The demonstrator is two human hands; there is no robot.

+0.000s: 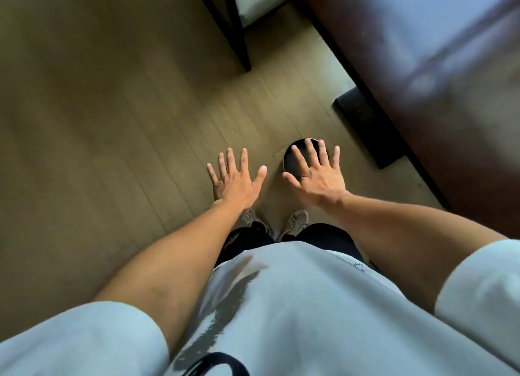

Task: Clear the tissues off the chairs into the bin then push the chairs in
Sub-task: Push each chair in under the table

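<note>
Standing over a pale wood floor [112, 122], the person looks straight down past a light grey T-shirt [295, 305] at both arms stretched out in front. To the right runs the dark reddish-brown table [422, 108], its edge slanting from the top of the view down to the right, with a dark foot block [368, 128] beneath it. Up ahead stands one chair [239, 18], dark-framed with a pale seat, well apart from the hands; only part of the seat shows, and no tissue is visible on it. The small round black bin [292, 157] sits on the floor just ahead of the trainers [295, 222], directly under the right hand [318, 178], so that hand is much the nearer one. The left hand [236, 178] hovers beside it over bare floor. Both hands are spread flat, palms down, fingers splayed wide, gripping nothing and apparently touching nothing. I judge any tissue carried here is already dropped, and the chair ahead comes next.
</note>
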